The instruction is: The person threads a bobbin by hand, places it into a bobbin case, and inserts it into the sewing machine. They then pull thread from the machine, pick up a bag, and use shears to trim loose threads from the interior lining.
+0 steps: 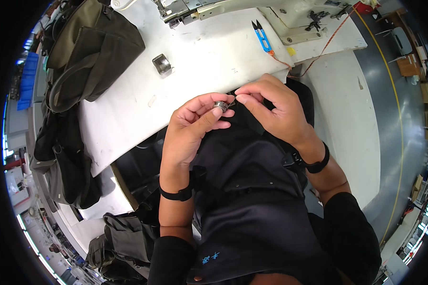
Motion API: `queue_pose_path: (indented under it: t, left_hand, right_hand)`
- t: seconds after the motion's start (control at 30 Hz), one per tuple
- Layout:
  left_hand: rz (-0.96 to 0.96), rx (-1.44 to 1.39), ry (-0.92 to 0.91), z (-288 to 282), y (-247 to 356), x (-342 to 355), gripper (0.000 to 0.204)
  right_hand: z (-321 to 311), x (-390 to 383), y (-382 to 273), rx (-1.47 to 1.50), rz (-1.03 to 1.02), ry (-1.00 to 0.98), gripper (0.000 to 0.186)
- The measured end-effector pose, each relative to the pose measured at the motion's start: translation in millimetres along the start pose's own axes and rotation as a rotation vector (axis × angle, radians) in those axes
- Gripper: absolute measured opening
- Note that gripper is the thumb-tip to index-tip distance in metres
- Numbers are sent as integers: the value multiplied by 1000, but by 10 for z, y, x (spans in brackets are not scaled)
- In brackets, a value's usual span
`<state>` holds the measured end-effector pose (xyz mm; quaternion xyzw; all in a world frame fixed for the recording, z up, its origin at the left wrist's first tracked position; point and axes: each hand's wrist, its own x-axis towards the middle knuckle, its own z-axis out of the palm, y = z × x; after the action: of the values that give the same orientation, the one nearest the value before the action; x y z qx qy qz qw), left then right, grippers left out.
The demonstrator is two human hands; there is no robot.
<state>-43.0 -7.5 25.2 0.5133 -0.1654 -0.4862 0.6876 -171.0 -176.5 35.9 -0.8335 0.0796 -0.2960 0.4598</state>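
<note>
Two bare hands are together in front of the body, close to each other but with a narrow space between their fingers. The left hand [188, 121] holds a small, round, silver-coloured metal part [220, 106] between the thumb and the bent fingers — this grip is closed and narrow, and the part sits at the fingertips, on the side which faces the other hand. Just to the right of this grip is the right hand [278, 107], with its thumb and forefinger brought near each other as in a pinch; whether something thin is between them, I cannot tell. Directly below the grip spreads a smooth black cloth apron [252, 209], and beyond the grip begins the edge of a white, lightly stained flat table [128, 123]. On this table, farther away and to the left of the grip, lies a shiny, curved, dark grey metal piece [161, 64]. Farther away and to the right of the grip rest thread snips with blue handles and dark blades [262, 40], whose handle end is joined to a thin orange-red cord [325, 45]. Well beyond the grip stands a cream-coloured metal sewing machine [214, 8]. Well to the left — a dark olive fabric bag with a zip [88, 54].
</note>
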Motion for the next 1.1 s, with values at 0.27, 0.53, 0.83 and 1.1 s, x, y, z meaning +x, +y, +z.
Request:
queue_pose_path:
  t: [0.27,0.53,0.83,1.1]
  left_hand:
    - [240,281,-57,152,-52,-80,57]
    - [222,211,-79,72,-33,-60,57]
    - [86,131,2,-67,8,-83,39]
    - [-8,-22,65,-157,-30,-126,38]
  right_hand:
    - [49,182,11,-44,-130,-152,8]
    - [-104,173,-141,495,357,-224,15]
    - [-12,184,34,321,428,-131,18]
    - [138,48,120,-113,102,-49,30]
